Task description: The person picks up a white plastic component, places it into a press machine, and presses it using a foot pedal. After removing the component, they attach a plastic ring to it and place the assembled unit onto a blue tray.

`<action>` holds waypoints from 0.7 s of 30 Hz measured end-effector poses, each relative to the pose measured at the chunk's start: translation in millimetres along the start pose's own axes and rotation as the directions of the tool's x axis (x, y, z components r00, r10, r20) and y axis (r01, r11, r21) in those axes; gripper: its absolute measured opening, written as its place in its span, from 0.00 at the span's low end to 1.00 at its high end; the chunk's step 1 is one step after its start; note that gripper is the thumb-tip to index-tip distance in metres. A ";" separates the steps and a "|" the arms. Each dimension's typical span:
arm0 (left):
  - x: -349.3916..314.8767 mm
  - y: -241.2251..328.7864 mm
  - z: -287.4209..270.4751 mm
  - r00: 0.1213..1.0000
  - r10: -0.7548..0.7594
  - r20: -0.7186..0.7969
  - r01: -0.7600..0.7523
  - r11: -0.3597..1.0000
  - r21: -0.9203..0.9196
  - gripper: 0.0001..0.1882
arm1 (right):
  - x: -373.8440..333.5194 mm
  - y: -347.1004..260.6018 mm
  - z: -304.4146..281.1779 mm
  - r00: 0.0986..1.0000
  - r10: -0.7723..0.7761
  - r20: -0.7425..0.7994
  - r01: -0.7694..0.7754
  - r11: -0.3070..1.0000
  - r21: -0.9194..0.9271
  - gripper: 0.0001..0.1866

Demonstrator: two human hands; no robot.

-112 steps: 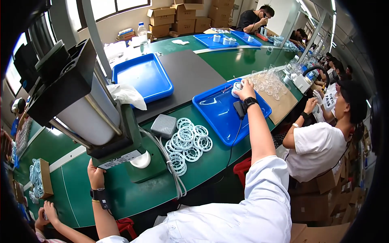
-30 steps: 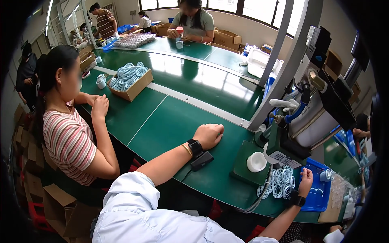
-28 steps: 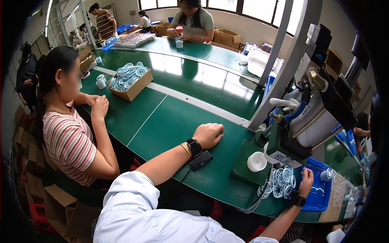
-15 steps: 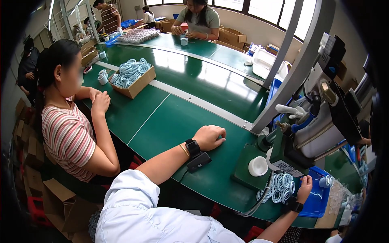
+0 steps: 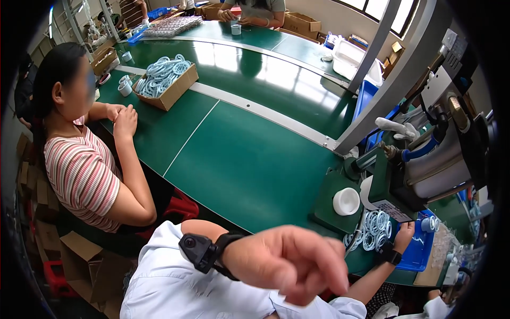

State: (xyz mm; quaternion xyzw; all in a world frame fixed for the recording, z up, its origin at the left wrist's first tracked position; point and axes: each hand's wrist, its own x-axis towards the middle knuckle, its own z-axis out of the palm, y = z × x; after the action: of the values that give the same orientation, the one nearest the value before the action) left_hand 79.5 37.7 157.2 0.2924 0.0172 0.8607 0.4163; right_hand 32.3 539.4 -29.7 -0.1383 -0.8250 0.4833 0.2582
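My left hand [image 5: 291, 261] is raised in front of my body, a little blurred, its fingers loosely bent and apart with nothing visible between them. A black strap with a small camera-like device [image 5: 197, 252] is on that wrist. My right hand [image 5: 405, 237] has its fingers curled in at the left edge of a blue tray [image 5: 414, 258]; whatever they hold is hidden. Light-blue plastic rings [image 5: 370, 233] lie in a pile just left of it. Beyond them stands a bench press [image 5: 390, 181] with a round white fixture [image 5: 346, 201] on its green base.
A co-worker in a striped top [image 5: 82, 175] sits at left, hands together on the green table [image 5: 239, 154]. A cardboard box [image 5: 178, 87] full of light-blue rings stands ahead of them. A grey metal post [image 5: 390, 80] rises beside the press. Clear plastic parts [image 5: 440, 258] lie right of the tray.
My left hand has lifted off the table and come back toward my body, its fingers loosening. The right hand stays by the blue tray. The view has shifted slightly.
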 end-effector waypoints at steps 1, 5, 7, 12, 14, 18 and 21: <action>-1.5 -7.9 8.6 1.000 -0.022 -0.002 0.022 0.999 -0.027 0.18 | 0.2 -0.1 -1.3 1.000 -0.002 0.013 0.002 1.000 0.008 0.07; 14.5 -3.2 32.4 0.999 -0.015 0.043 0.015 1.000 0.001 0.12 | -2.4 -19.2 11.1 1.000 0.015 0.009 -0.016 0.997 0.071 0.07; 17.2 -1.2 32.7 0.998 -0.005 0.068 0.003 1.000 0.030 0.09 | -3.5 -23.9 9.7 0.999 0.028 0.024 -0.029 0.999 0.045 0.07; 18.9 -6.5 30.2 0.992 -0.019 0.121 0.000 0.988 0.155 0.10 | -4.7 -24.6 9.4 0.999 0.026 0.042 -0.027 1.000 0.014 0.08; 19.3 -8.3 28.4 0.989 -0.028 0.145 -0.002 0.979 0.204 0.10 | -4.4 -24.6 9.3 0.999 0.014 0.041 -0.015 1.000 0.019 0.08; 16.8 -13.0 26.0 0.983 -0.043 0.181 -0.015 0.951 0.308 0.11 | -4.5 -26.7 10.3 0.999 0.033 0.021 -0.034 0.998 0.046 0.09; 14.0 -14.5 22.1 0.976 -0.064 0.206 -0.021 0.923 0.385 0.11 | -5.3 -28.3 11.4 1.000 0.014 0.027 -0.015 0.999 0.028 0.09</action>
State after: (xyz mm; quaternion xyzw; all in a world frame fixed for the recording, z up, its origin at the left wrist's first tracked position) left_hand 94.4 52.6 178.4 0.4594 0.1442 0.7992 0.3597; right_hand 30.9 514.6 -11.2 -0.1339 -0.8205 0.4986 0.2454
